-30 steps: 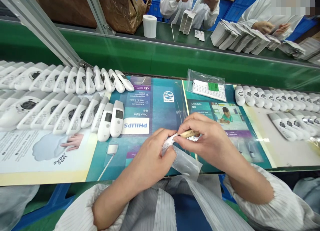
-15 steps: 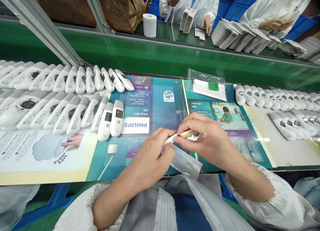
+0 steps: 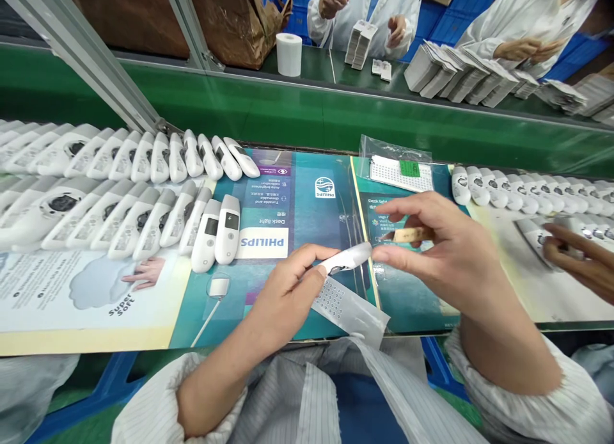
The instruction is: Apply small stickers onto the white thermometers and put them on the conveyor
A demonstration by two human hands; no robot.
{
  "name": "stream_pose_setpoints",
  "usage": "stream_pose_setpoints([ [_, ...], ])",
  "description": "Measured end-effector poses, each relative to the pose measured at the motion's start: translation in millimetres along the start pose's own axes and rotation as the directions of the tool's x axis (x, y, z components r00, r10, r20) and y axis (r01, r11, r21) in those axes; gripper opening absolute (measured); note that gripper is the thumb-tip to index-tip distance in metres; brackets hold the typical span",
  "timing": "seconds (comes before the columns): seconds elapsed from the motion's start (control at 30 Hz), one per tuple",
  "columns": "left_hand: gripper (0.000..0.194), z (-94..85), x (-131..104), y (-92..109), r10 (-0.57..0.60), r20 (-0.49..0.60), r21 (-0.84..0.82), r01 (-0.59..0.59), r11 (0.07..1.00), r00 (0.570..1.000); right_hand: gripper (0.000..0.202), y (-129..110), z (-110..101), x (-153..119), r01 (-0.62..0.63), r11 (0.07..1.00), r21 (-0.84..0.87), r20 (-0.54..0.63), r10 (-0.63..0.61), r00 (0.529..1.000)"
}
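White handheld device (image 3: 349, 257), slim and round-ended with a dark patch underneath, is clamped in the left hand (image 3: 283, 297) above a dotted sheet (image 3: 352, 311). The right hand (image 3: 446, 258) grips a wooden-handled tool (image 3: 411, 235).

L hand (image 3: 288, 293) pinched, R hand (image 3: 448, 255) thumb/index apart.

Handheld devices (image 3: 119, 220) in two rows at left on a table (image 3: 316, 239), more devices (image 3: 537, 188) at right, bag of stickers (image 3: 400, 174) between, behind them a roll (image 3: 288, 55) on a ledge (image 3: 319, 70).
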State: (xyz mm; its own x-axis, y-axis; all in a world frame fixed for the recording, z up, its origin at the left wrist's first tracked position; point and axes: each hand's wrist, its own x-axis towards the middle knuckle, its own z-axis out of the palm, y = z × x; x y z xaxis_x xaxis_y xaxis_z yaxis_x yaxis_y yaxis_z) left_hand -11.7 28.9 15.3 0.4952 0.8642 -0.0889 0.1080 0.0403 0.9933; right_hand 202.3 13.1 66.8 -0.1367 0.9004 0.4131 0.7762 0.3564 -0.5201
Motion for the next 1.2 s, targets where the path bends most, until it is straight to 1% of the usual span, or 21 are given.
stream_pose_setpoints([
  [0.1,0.029,1.3,0,1,-0.024,0.064,-0.136,0.033,0.99,0.998,0.028,4,4,-10,-0.092,0.971,0.221,0.167,0.055,0.984],
  [0.2,0.028,10.6,-1,-4,0.007,0.156,-0.224,0.028,0.974,0.988,0.016,5,14,-25,-0.202,0.906,0.372,0.221,0.125,0.967],
  [0.27,0.031,17.0,-1,-7,0.037,0.196,-0.19,0.001,0.982,0.98,0.018,7,17,-36,-0.259,0.886,0.385,0.201,0.194,0.96],
  [0.33,0.035,16.8,0,-8,0.11,0.228,-0.015,-0.11,0.994,0.967,0.023,16,13,-45,-0.307,0.885,0.351,0.179,0.258,0.949],
  [0.37,0.036,12.5,1,-6,0.168,0.207,0.13,-0.198,0.972,0.964,0.027,24,8,-48,-0.326,0.889,0.321,0.153,0.291,0.944],
  [0.43,0.038,-5.6,2,-2,0.315,0.074,0.495,-0.309,0.812,0.946,0.033,48,-10,-53,-0.37,0.902,0.221,0.043,0.37,0.928],
  [0.47,0.037,-18.5,2,0,0.419,-0.062,0.666,-0.275,0.694,0.906,0.033,64,-22,-54,-0.402,0.902,0.156,-0.024,0.41,0.912],
  [0.5,0.035,-32.7,3,1,0.467,-0.167,0.796,-0.161,0.584,0.869,0.032,82,-35,-56,-0.444,0.893,0.078,-0.099,0.45,0.887],
  [0.57,0.033,-60.0,5,0,0.444,-0.241,0.823,-0.061,0.565,0.863,0.026,117,-62,-59,-0.513,0.857,-0.058,-0.15,0.5,0.853],
  [0.63,0.024,-79.0,9,-5,0.367,-0.282,0.839,0.042,0.542,0.886,0.029,146,-84,-62,-0.542,0.823,-0.171,-0.163,0.519,0.839],
  [0.73,0.011,-87.1,15,-11,0.277,-0.347,0.822,0.148,0.55,0.896,0.039,161,-95,-63,-0.562,0.778,-0.28,-0.222,0.517,0.826],
  [0.77,0.008,-85.6,16,-11,0.263,-0.354,0.818,0.16,0.553,0.898,0.046,156,-93,-63,-0.568,0.762,-0.31,-0.256,0.508,0.822],
  [0.83,0.02,-77.8,17,-8,0.261,-0.347,0.819,0.155,0.553,0.901,0.06,135,-82,-62,-0.555,0.738,-0.383,-0.306,0.465,0.83],
  [0.9,0.032,-63.5,13,-4,0.282,-0.341,0.818,0.135,0.56,0.897,0.058,101,-66,-63,-0.471,0.78,-0.411,-0.276,0.386,0.88],
  [0.97,0.04,-42.2,5,-3,0.253,-0.302,0.727,0.051,0.684,0.919,0.041,63,-46,-66,-0.31,0.907,-0.285,-0.154,0.276,0.949],
  [1.0,0.04,-29.7,1,-5,0.2,-0.249,0.58,-0.02,0.814,0.948,0.031,45,-37,-69,-0.246,0.954,-0.171,-0.051,0.241,0.969],
  [1.03,0.04,-16.8,-3,-8,0.126,-0.142,0.384,-0.063,0.921,0.982,0.024,31,-28,-71,-0.219,0.973,-0.077,0.033,0.222,0.975],
  [1.07,0.04,-4.5,-7,-12,0.081,-0.026,0.234,-0.073,0.969,0.996,0.019,19,-20,-74,-0.212,0.977,0.002,0.102,0.211,0.972],
  [1.1,0.038,6.3,-9,-17,0.072,0.023,0.146,-0.075,0.986,0.997,0.015,10,-13,-75,-0.228,0.972,0.046,0.153,0.219,0.964],
  [1.13,0.038,15.1,-10,-23,0.065,0.015,0.094,-0.066,0.993,0.998,0.013,5,-7,-77,-0.246,0.967,0.065,0.177,0.232,0.957],
  [1.2,0.04,25.9,-7,-34,0.078,-0.139,0.039,-0.073,0.997,0.987,0.012,1,4,-77,-0.261,0.963,0.069,0.198,0.243,0.95],
])
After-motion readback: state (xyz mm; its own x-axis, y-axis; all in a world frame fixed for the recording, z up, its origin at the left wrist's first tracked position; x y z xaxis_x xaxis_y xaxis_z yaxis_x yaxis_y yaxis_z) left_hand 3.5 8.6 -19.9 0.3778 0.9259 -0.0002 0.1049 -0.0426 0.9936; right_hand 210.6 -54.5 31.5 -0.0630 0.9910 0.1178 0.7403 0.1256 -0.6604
